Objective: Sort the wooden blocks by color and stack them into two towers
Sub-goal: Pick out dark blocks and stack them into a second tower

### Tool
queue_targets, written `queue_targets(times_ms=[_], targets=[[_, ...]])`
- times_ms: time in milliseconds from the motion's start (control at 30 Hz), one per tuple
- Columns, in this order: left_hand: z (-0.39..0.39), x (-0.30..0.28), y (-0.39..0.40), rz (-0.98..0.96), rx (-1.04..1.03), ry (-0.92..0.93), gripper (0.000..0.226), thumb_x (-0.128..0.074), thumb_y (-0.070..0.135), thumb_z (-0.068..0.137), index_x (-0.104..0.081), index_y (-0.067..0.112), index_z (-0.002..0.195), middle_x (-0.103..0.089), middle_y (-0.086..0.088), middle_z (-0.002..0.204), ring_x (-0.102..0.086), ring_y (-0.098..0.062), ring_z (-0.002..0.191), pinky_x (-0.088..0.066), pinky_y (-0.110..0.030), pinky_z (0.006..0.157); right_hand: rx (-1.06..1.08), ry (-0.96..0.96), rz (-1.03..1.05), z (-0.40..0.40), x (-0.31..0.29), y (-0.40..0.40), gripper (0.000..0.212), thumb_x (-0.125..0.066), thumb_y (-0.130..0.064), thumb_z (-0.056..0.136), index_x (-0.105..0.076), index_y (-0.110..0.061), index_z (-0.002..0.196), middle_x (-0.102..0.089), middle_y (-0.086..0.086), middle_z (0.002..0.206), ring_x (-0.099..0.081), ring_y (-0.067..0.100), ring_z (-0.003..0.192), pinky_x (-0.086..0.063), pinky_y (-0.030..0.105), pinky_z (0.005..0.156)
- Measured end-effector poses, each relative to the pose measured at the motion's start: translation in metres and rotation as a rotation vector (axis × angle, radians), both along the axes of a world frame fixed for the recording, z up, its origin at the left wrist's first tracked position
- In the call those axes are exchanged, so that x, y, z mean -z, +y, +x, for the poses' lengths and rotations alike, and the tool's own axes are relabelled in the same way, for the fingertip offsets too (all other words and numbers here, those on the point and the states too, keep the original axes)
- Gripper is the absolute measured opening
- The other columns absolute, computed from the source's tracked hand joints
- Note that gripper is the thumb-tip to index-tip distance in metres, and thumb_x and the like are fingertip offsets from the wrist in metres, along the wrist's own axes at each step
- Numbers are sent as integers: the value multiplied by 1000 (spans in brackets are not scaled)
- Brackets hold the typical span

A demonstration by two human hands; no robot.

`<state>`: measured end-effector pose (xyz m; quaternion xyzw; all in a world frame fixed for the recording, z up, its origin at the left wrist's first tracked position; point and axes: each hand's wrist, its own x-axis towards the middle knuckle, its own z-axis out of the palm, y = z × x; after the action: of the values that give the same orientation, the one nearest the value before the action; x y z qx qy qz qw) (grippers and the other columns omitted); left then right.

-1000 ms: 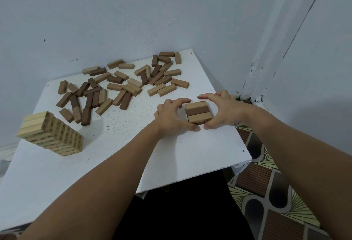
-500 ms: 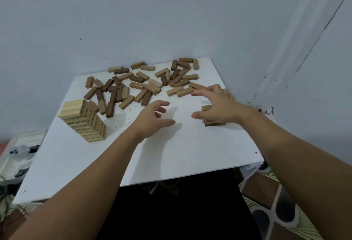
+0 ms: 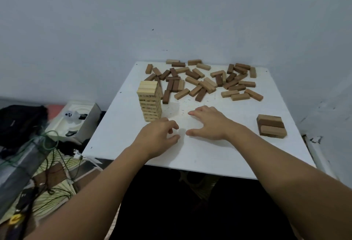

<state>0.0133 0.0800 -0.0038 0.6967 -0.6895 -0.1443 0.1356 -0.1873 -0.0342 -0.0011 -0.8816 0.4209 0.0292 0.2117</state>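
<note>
Hovering empty over the white table (image 3: 209, 156) at centre frame, the left hand (image 3: 159, 137) loosely curled and right hand (image 3: 210, 123) spread are flanked by a pale tower (image 3: 149, 100), scattered blocks (image 3: 202, 79) and a brown stack (image 3: 271, 126) at right.

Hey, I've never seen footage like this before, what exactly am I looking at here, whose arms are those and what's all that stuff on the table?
There is no machine here. The picture comes from a wide-angle camera worn on a person's head, looking forward and down, so the two bare arms belong to the wearer. The left hand and the right hand hover over a white table, and neither holds anything. On the table stands a tall tower of light wooden blocks. Behind it lies a scattered pile of loose blocks in light, medium and dark brown. Near the right edge sits a short stack of brown blocks, just begun. The job is sorting blocks by colour into two towers. Bags and cables lie on the floor at left.
</note>
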Motion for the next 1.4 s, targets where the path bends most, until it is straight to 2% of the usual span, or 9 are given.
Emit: queue_targets(times_ms=[233, 367, 467, 567, 700, 900, 1100, 1267, 1400], targets=[[59, -2, 29, 55, -107, 174, 14, -74, 43, 92, -71, 30, 94, -64, 13, 92, -57, -4, 83, -41, -18, 69, 61, -121, 72, 56, 4, 5, 87, -72, -65, 83, -35, -36, 156, -37, 3, 153, -29, 26, 144, -34, 46, 115], [98, 6, 33, 7, -220, 246, 24, -84, 39, 82, -62, 30, 84, -56, 9, 91, -54, -8, 84, -38, -22, 70, 102, -182, 107, 79, 10, 5, 93, -79, -63, 76, -37, -35, 154, -39, 2, 148, -31, 25, 140, -37, 48, 114], [122, 12, 22, -27, -264, 276, 44, -91, 46, 71, -57, 35, 96, -50, 10, 105, -49, -11, 101, -43, -30, 87, 118, -174, 91, 91, 13, 2, 96, -80, -60, 74, -36, -35, 155, -38, 0, 148, -30, 23, 140, -37, 45, 114], [137, 9, 6, 86, -280, 292, 82, -94, 59, 60, -49, 47, 128, -40, 7, 132, -33, -19, 133, -36, -44, 112, 156, -207, 119, 99, 16, -3, 97, -82, -60, 69, -38, -40, 152, -40, -4, 143, -32, 20, 138, -37, 45, 115], [145, 2, -20, 188, -239, 293, 110, -96, 60, 55, -35, 57, 147, -28, 7, 143, -13, -16, 143, -23, -48, 121, 218, -289, 200, 110, 19, -8, 96, -83, -63, 56, -45, -47, 143, -39, -11, 131, -36, 16, 132, -39, 47, 113], [148, 8, -47, 228, -166, 294, 93, -97, 57, 56, -43, 65, 130, -31, 13, 138, -14, -13, 139, -23, -42, 118, 280, -290, 197, 122, 22, -11, 84, -88, -59, 60, -53, -49, 136, -36, -13, 125, -27, 17, 129, -29, 44, 116], [144, 17, -64, 228, -161, 207, 93, -94, 64, 53, -47, 64, 133, -34, 13, 135, -20, -18, 133, -25, -36, 109, 303, -324, 190, 124, 25, -11, 72, -88, -58, 64, -58, -47, 129, -36, -13, 125, -24, 15, 126, -26, 47, 119], [139, 21, -71, 226, -158, 232, 71, -93, 65, 51, -47, 78, 104, -34, 14, 131, -21, -16, 127, -24, -34, 109, 302, -356, 174, 122, 24, -8, 71, -87, -57, 67, -59, -48, 131, -35, -15, 122, -21, 10, 117, -24, 42, 118], [141, 24, -70, 213, -168, 272, 77, -93, 62, 54, -58, 65, 122, -35, 14, 130, -21, -17, 126, -21, -32, 105, 295, -353, 155, 123, 23, -5, 67, -86, -56, 70, -59, -47, 130, -33, -15, 119, -18, 6, 111, -22, 40, 119]])
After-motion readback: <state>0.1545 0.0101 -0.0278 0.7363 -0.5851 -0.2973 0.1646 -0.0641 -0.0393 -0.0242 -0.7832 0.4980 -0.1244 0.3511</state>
